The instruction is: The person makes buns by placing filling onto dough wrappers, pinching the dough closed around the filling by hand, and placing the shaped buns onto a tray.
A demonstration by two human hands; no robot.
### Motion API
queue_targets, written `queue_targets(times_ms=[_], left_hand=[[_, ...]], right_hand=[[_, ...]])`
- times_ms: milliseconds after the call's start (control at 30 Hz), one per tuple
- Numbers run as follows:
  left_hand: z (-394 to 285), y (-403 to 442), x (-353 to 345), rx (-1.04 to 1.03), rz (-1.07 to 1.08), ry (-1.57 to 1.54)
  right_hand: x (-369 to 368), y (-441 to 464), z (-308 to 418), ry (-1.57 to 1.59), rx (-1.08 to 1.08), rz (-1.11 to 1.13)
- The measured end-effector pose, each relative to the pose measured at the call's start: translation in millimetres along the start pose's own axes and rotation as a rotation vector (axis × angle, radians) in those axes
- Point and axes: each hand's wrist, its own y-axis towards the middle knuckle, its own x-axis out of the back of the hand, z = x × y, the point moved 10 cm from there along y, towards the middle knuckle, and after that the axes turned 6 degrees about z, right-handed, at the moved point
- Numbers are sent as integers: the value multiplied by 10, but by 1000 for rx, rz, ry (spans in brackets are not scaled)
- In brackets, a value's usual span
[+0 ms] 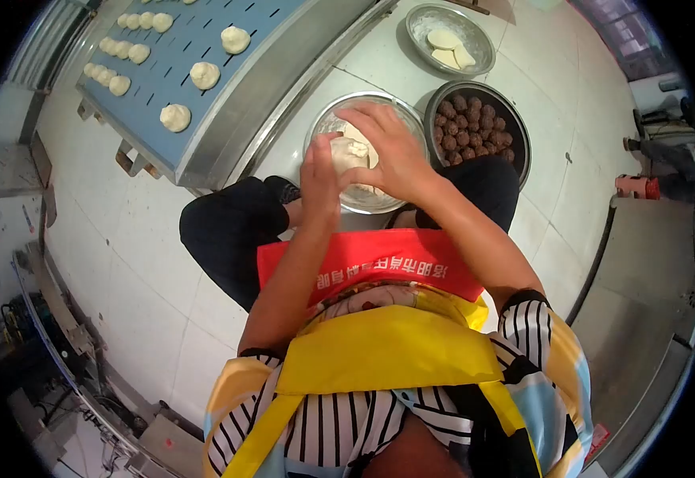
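A pale, gathered dough bun [350, 154] sits between my two hands, above a metal bowl [415, 123] that holds pale dough, partly hidden. My left hand [321, 177] cups the bun from the left, its fingers closed along the side. From the right, my right hand [395, 155] curves round the bun, its fingers arched over the far side and the thumb at the near side. Whatever filling the bun has inside is hidden. To the right, a dark-rimmed bowl [524, 150] holds several round brown filling balls [475, 127].
Beyond it, another metal bowl [487, 49] holds flat pale dough pieces [445, 48]. At the upper left, a blue slotted tray [180, 68] in a metal frame [244, 111] carries several shaped buns [205, 76]. The bowls stand on a tiled floor [566, 191] by my knees.
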Motion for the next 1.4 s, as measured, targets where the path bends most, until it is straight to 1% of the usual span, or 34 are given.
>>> queue_targets(times_ms=[33,67,167,267,367,400,467,500,567,600,633,700,733,833,867,900,967,1000,1100,1133,1200,1233,1267,1300,1333,1367,1400], left_hand=[[-75,-9,22,-58,-35,42],[-104,-7,3,-92,-20,57],[-182,30,38,-200,-58,299],[-168,36,105,-282,-74,384],[91,-1,94,229,16,-286],[152,-108,-143,439,218,-327],[272,-206,-429,529,769,-705],[201,-341,-520,565,1052,-884],[-36,-131,-471,127,590,-377],[-130,-128,-397,33,461,-290],[-223,-148,-314,-48,324,-190],[-237,-108,-196,9,277,-314],[-329,-206,-324,8,499,-643],[36,-337,-556,516,982,-752],[45,-299,-501,458,949,-701],[-3,-107,-363,211,728,-379],[-419,-49,-150,-244,252,243],[-787,-200,-202,-517,117,674],[-973,-407,-400,-996,37,1296],[-924,-419,-439,-1112,112,1424],[-784,-368,-452,-1211,253,1548],[-704,-375,-489,-1267,324,1608],[-658,-384,-493,-1261,371,1588],[-738,-349,-449,-1179,292,1469],[-791,-322,-428,-1098,211,1348],[-830,-290,-386,-1015,127,1226],[-814,-180,-264,-822,49,1047]], right_hand=[[89,3,58,-103,-13,-20],[99,-9,75,-111,-55,-8],[-38,-46,36,-171,-42,61],[-27,-7,73,-127,92,22],[7,45,191,-96,239,160],[30,55,265,-82,281,179],[56,78,393,-51,372,220],[95,112,314,-49,323,190],[201,150,117,-46,219,129],[238,164,106,-36,195,128],[235,152,163,-34,228,144],[238,167,265,-37,307,174],[248,175,362,-27,353,182],[100,158,447,-21,412,289],[111,183,375,-43,346,268],[139,232,244,-1,219,237],[154,228,-33,81,-56,175],[107,207,-202,239,-146,108],[-390,10,-728,794,-651,187],[-563,-78,-833,911,-773,258],[-840,-234,-963,1145,-1017,400],[-865,-283,-992,1119,-1073,467],[-852,-322,-1022,1090,-1125,535],[-824,-354,-1034,1059,-1176,603],[-778,-288,-988,1294,-1154,560],[-668,-210,-1000,1495,-1179,461],[-592,-143,-1124,1481,-1076,382]])
